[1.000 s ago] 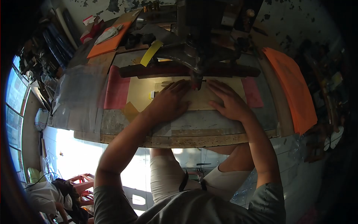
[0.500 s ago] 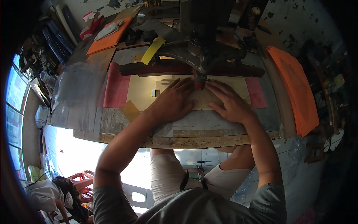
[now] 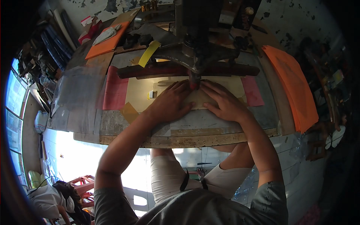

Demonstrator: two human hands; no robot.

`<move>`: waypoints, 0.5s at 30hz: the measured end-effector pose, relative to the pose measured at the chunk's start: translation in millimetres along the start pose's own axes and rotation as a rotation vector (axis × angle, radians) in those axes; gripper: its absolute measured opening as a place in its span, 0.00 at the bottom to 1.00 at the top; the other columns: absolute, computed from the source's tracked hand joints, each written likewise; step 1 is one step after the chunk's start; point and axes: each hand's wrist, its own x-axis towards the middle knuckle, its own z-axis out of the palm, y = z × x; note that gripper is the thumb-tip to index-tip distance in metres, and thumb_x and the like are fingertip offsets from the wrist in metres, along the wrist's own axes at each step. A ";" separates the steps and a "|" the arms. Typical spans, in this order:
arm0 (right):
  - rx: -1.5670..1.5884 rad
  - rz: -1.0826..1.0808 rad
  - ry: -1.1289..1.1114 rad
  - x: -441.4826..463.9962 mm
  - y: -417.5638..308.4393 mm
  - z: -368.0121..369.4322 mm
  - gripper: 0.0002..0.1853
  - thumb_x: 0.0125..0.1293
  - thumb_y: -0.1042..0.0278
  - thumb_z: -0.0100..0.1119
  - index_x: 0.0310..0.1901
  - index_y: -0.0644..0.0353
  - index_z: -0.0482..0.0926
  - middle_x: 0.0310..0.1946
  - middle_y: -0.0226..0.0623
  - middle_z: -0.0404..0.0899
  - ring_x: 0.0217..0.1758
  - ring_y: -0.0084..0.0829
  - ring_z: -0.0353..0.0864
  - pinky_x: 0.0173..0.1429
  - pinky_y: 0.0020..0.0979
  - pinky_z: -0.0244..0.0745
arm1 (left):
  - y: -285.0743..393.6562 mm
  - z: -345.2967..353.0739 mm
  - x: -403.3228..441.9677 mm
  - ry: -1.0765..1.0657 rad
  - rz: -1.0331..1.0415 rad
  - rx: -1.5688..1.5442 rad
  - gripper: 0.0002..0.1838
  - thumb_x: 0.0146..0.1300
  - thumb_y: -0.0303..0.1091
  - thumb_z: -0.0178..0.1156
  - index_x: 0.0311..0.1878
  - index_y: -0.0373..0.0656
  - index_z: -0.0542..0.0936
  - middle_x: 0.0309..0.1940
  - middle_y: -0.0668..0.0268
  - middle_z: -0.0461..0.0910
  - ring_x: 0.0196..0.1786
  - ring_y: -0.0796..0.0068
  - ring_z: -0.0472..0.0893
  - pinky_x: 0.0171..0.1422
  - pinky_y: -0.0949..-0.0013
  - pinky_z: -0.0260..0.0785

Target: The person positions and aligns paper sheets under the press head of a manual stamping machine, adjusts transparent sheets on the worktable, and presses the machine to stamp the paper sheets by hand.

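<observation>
My left hand lies flat, fingers spread, on a pale yellow sheet under the dark bar of a machine. Opposite it, my right hand rests on the sheet with its fingers extended. Both hands' fingertips are close to the red-tipped machine part between them. Pink-red material shows at the sheet's left end, and more pink material at its right. A small white and yellow piece sits just left of my left hand.
Orange sheets lie at the table's right side. Clear plastic covers the left part. Another orange stack bears a greyish cloth. A yellow strip hangs on the machine. Part of another person shows at lower left.
The view has shifted slightly. My right hand is a little closer to my left hand, and both remain flat on the sheet.
</observation>
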 end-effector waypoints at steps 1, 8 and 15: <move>-0.005 -0.008 0.005 0.3 -0.3 0.2 0.34 0.79 0.55 0.65 0.80 0.65 0.71 0.82 0.49 0.69 0.85 0.50 0.68 0.88 0.47 0.64 | 0.2 1.1 -0.9 0.019 -0.001 0.008 0.33 0.77 0.49 0.62 0.75 0.34 0.76 0.73 0.42 0.76 0.77 0.39 0.74 0.87 0.46 0.63; 0.078 0.065 0.021 -4.4 -3.8 -4.0 0.33 0.79 0.57 0.66 0.81 0.59 0.72 0.84 0.46 0.68 0.88 0.49 0.64 0.88 0.46 0.63 | -0.2 -0.3 -3.7 0.019 -0.016 0.055 0.34 0.75 0.47 0.65 0.75 0.34 0.76 0.73 0.42 0.76 0.77 0.40 0.75 0.85 0.46 0.65; -0.047 0.046 0.063 -5.6 3.3 -3.4 0.30 0.79 0.55 0.66 0.76 0.59 0.77 0.82 0.44 0.71 0.83 0.48 0.71 0.86 0.47 0.67 | 2.4 -2.8 -3.3 0.017 -0.013 0.067 0.34 0.76 0.49 0.65 0.75 0.35 0.75 0.73 0.43 0.75 0.77 0.39 0.74 0.85 0.45 0.65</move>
